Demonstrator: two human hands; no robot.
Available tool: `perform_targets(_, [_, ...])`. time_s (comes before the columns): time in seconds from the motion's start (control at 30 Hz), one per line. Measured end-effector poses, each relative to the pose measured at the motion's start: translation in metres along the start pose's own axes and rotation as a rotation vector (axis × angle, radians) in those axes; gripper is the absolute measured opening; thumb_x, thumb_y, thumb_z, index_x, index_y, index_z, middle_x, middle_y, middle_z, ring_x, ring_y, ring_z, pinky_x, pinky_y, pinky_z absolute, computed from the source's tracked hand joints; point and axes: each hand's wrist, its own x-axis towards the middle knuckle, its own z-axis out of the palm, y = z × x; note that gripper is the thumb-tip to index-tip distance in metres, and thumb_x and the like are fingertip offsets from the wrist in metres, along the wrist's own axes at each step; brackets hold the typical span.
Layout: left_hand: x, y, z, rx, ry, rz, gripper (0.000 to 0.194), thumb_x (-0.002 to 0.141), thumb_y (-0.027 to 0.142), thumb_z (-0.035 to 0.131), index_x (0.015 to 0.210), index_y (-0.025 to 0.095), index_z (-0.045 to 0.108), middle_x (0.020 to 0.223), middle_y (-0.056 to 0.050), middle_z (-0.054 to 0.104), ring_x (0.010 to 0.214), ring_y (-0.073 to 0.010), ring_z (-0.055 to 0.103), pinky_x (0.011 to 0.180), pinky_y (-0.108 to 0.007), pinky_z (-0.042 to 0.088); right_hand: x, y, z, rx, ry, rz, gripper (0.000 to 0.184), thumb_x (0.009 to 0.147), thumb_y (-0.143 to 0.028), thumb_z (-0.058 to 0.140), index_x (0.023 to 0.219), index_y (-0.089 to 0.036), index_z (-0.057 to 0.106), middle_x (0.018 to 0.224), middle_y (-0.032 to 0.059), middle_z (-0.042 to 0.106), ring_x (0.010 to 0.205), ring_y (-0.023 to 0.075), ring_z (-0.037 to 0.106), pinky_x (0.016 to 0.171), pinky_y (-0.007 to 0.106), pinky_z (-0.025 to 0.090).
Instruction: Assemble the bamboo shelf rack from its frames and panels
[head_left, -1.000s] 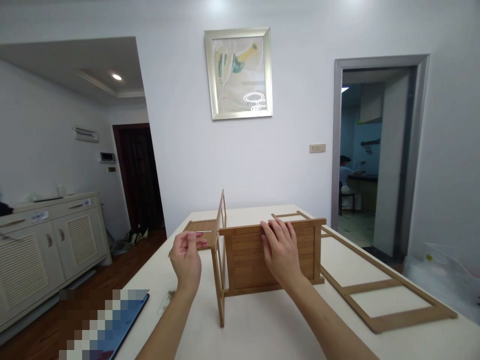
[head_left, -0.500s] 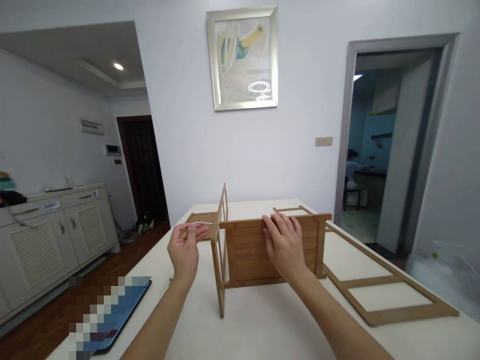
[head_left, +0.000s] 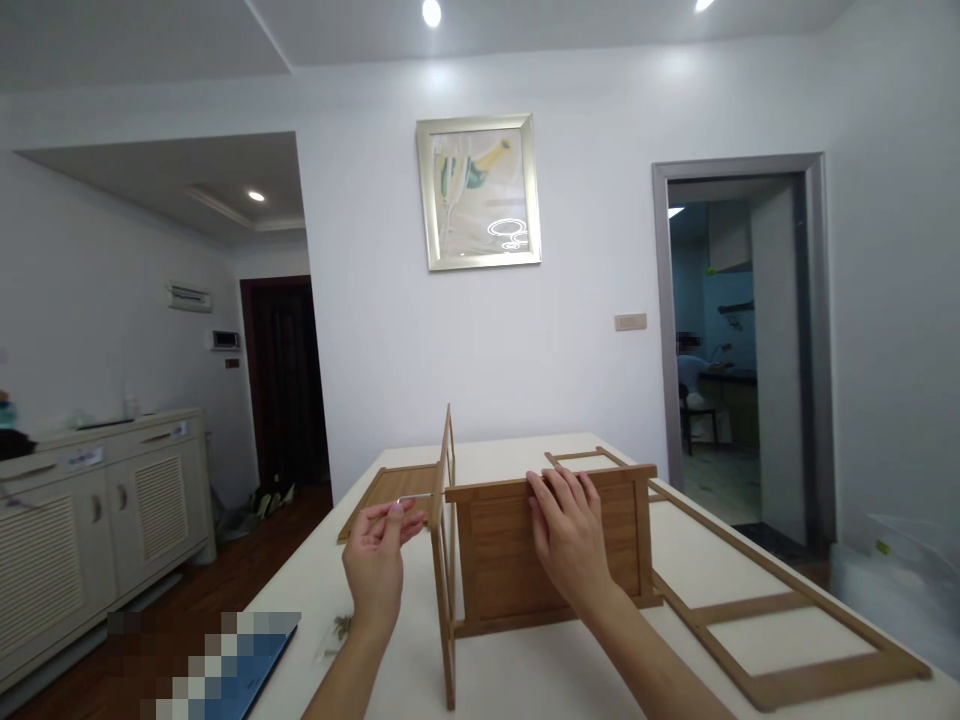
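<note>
My left hand is closed, pinching a thin, bent metal hex key. The key's long end reaches the outer side of an upright wooden side frame. To the right of that frame stands a wooden panel on its long edge, its left end against the frame or very near it. My right hand is wrapped over the panel's top edge, fingers curled to the far side. Whether a screw sits at the key's tip is too small to tell.
Another wooden panel lies flat behind my left hand. On the right, an open wooden frame lies on the white table. A small bag of hardware and a phone lie at the left. A person sits beyond the doorway.
My view has tilted up, so everything sits lower in the picture. Both hands keep their holds, and the hex key stays at the side frame. The small bag now shows beside my left forearm.
</note>
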Motion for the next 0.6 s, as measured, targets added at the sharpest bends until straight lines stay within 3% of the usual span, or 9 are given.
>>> perform_targets(0.23, [-0.0031,0.0023,0.0,0.008,-0.017,-0.018,0.037,0.076,0.048,0.071,0.087,0.015,0.057,0.096,-0.012,0.075,0.078,-0.0242,0.074,0.07,-0.04,0.063,-0.0011,-0.0002,0.0052,-0.024,0.023,-0.003,0.037,0.091,-0.015,0.05,0.126,-0.022,0.059,0.118,0.0092,0.065,0.121,0.0272,0.052,0.11,0.053,0.033])
perform_targets(0.6, [-0.0055,-0.0019,-0.004,0.023,0.038,-0.052,0.037,0.075,0.046,0.073,0.088,0.016,0.055,0.095,-0.011,0.075,0.078,-0.0246,0.075,0.069,-0.04,0.063,-0.0045,0.0027,-0.0017,-0.009,-0.048,-0.026,0.037,0.091,-0.015,0.051,0.126,-0.023,0.059,0.119,0.0085,0.065,0.121,0.0268,0.053,0.11,0.051,0.032])
